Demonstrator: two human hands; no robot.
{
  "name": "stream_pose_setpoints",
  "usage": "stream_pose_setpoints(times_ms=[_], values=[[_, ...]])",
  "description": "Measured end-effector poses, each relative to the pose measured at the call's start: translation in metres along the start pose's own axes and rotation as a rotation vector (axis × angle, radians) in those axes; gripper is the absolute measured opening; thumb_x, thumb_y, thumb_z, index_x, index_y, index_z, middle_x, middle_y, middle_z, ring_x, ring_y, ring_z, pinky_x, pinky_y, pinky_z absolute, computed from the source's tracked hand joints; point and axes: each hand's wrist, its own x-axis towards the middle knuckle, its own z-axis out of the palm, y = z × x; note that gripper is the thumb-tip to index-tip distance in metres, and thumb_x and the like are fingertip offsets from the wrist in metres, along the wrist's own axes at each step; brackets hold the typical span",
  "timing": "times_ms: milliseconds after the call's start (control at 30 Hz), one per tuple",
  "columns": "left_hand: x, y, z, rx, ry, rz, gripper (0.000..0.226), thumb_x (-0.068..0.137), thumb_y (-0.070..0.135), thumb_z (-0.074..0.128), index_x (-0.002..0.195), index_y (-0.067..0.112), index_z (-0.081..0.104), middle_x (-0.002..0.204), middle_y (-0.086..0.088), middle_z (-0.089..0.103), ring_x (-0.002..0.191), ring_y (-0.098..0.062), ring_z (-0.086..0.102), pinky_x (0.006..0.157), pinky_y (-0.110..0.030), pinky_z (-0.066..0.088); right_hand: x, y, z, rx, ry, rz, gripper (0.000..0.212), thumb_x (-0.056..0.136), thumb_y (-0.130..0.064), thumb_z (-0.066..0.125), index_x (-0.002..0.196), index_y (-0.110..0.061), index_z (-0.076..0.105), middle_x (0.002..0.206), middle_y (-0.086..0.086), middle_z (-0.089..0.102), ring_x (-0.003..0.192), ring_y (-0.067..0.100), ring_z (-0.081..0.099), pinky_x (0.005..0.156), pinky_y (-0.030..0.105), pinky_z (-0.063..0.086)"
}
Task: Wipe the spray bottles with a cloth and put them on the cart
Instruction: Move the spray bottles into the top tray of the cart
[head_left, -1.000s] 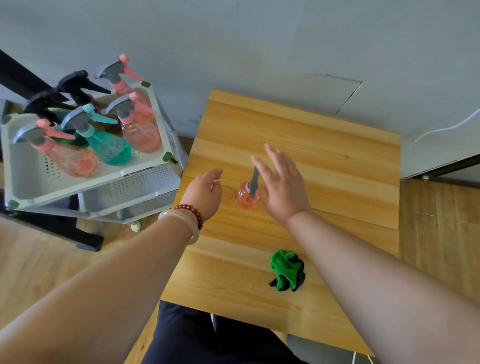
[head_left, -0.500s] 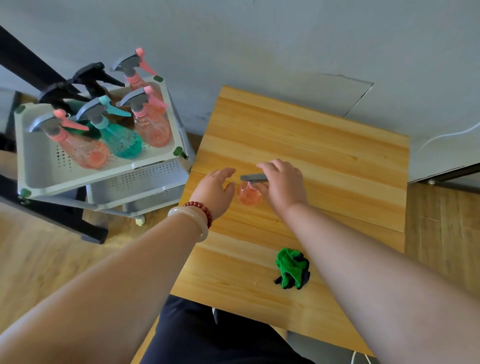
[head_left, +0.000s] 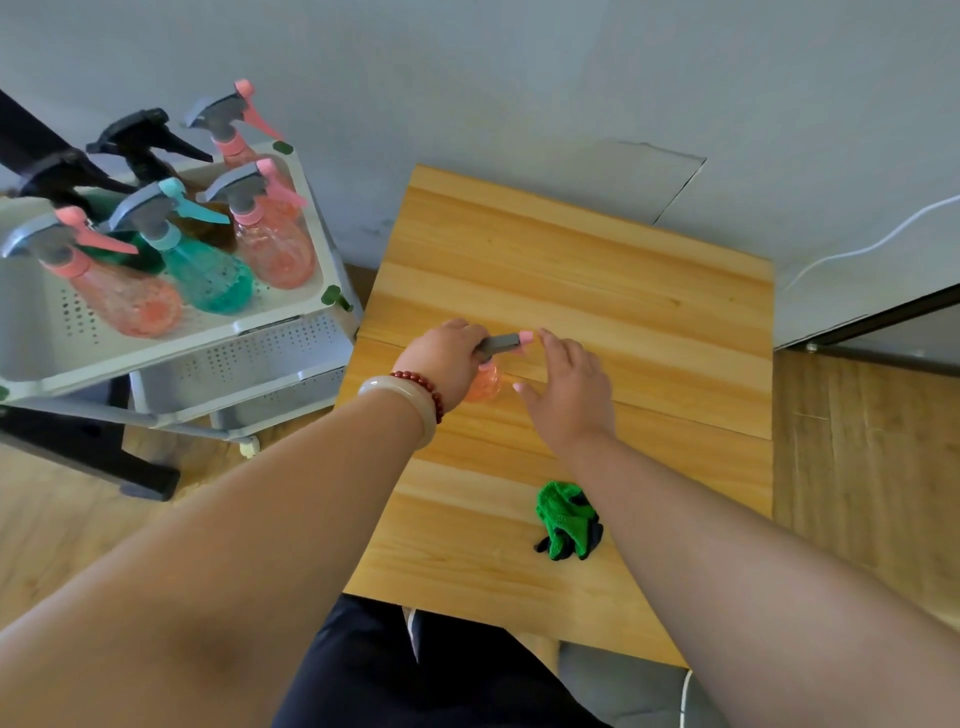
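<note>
Left hand (head_left: 447, 364) is gripping the pink spray bottle (head_left: 484, 385) at the neck. Its fingers are curling round just under the grey trigger head (head_left: 500, 343), which is pointing right with its pink tip outermost.

Right hand (head_left: 569, 387) is hovering just right of the bottle, fingers straight and spread, holding nothing. The thumb tip is lying close to the bottle body; contact cannot be told. The hands are sitting close together with the bottle between them.

The bottle is standing upright over the desk (head_left: 649, 291), near the middle of its left edge. Its base is hidden, so resting or lifted cannot be told.

The left wrist is carrying a red bead bracelet (head_left: 422, 388) and a pale bangle (head_left: 397, 397).

The green cloth (head_left: 563, 517) is lying crumpled on the desk toward the near edge, just beside the right forearm, well apart from the bottle. Neither hand is touching it.

The cart (head_left: 182, 345) is standing just off the desk's left edge. Its top tray is holding upright spray bottles:
- a pink one at the front (head_left: 127, 299);
- a teal one (head_left: 210, 273) beside it;
- a pink one (head_left: 272, 244) nearest the desk;
- a fourth pink one (head_left: 234, 140) at the far corner;
- two black trigger heads (head_left: 145, 148) showing at the back.
</note>
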Motion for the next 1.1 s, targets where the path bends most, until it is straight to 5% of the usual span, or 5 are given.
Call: stream_pose_setpoints(times_ms=[100, 333, 900, 1100], values=[[-0.013, -0.011, -0.003, -0.001, 0.062, -0.056, 0.026, 0.105, 0.017, 0.039, 0.114, 0.009, 0.062, 0.108, -0.007, 0.052, 0.087, -0.026, 0.053, 0.072, -0.034, 0.04, -0.005, -0.006, 0.001, -0.023, -0.008, -0.016, 0.065, 0.097, -0.036, 0.058, 0.153, -0.019, 0.029, 0.144, 0.003, 0.044, 0.134, 0.026, 0.038, 0.106, 0.039, 0.036], [-0.068, -0.045, -0.028, -0.042, 0.292, -0.08, 0.024, 0.105, 0.023, 0.041, 0.109, 0.011, 0.061, 0.109, -0.005, 0.055, 0.094, -0.026, 0.054, 0.078, -0.036, 0.045, -0.009, -0.044, 0.002, -0.032, -0.03, -0.06, 0.052, 0.098, -0.033, 0.056, 0.145, -0.016, 0.043, 0.144, 0.005, 0.046, 0.134, 0.027, 0.039, 0.106, 0.039, 0.034], [-0.177, -0.131, -0.129, -0.078, 0.672, -0.29, 0.028, 0.106, 0.02, 0.04, 0.123, 0.004, 0.055, 0.122, -0.012, 0.055, 0.103, -0.027, 0.056, 0.083, -0.024, 0.038, -0.012, -0.22, 0.001, -0.118, -0.025, -0.482, 0.043, 0.098, -0.031, 0.055, 0.137, -0.013, 0.05, 0.135, 0.007, 0.051, 0.126, 0.029, 0.044, 0.1, 0.039, 0.035], [-0.213, -0.165, -0.164, -0.099, 0.76, -0.357, 0.027, 0.106, 0.024, 0.042, 0.123, 0.008, 0.055, 0.116, -0.006, 0.056, 0.093, -0.017, 0.052, 0.084, -0.029, 0.045, -0.009, -0.281, 0.012, -0.096, 0.012, -0.621, 0.042, 0.098, -0.031, 0.054, 0.135, -0.012, 0.052, 0.135, 0.008, 0.053, 0.124, 0.029, 0.047, 0.101, 0.04, 0.039]])
